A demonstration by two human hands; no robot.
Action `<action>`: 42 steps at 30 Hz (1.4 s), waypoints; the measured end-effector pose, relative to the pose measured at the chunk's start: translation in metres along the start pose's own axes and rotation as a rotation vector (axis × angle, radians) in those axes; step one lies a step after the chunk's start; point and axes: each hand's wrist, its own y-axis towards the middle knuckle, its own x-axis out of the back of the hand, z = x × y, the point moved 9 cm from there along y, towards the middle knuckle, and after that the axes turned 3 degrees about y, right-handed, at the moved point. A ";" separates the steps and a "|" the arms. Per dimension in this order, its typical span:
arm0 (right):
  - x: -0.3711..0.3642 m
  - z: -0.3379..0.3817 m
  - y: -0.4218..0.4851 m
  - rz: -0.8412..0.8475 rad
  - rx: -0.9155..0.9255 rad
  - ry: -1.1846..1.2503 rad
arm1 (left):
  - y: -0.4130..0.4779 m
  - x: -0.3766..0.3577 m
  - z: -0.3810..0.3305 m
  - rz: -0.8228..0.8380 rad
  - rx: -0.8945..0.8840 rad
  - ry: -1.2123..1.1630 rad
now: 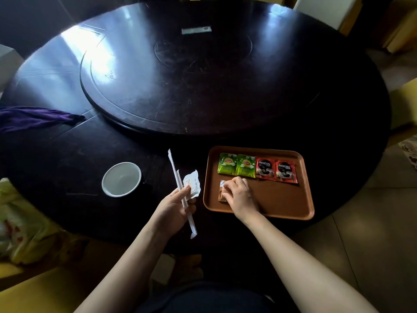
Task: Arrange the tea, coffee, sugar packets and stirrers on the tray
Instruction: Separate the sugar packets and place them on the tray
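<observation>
A brown tray (pixel 282 206) lies on the dark table at the near right. Along its far side sit two green tea packets (pixel 237 165) and two red coffee packets (pixel 276 170) in a row. My right hand (pixel 239 194) rests on the tray's left part, fingers pressed on a brown sugar packet (pixel 221 196) with a white packet edge just behind it. Left of the tray, above the table, my left hand (pixel 176 208) grips two paper-wrapped stirrers (pixel 178 184) and a white sugar packet (pixel 192 185).
A white cup (pixel 121 179) stands left of my left hand. A round turntable (pixel 180 86) fills the table's middle. A purple cloth (pixel 33 118) lies at the left edge. Yellow chairs and a patterned bag surround the table.
</observation>
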 end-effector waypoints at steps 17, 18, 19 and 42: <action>0.050 0.043 -0.015 0.219 -0.233 1.049 | 0.002 -0.079 0.026 0.363 0.161 -0.009; 0.056 0.041 -0.017 0.166 -0.250 1.062 | 0.003 -0.082 0.028 0.365 0.164 0.018; 0.061 0.037 -0.018 0.110 -0.267 1.058 | 0.004 -0.083 0.030 0.356 0.166 0.053; 0.083 -0.071 -0.023 -0.125 -0.585 0.697 | 0.000 -0.053 0.036 -0.072 0.147 0.049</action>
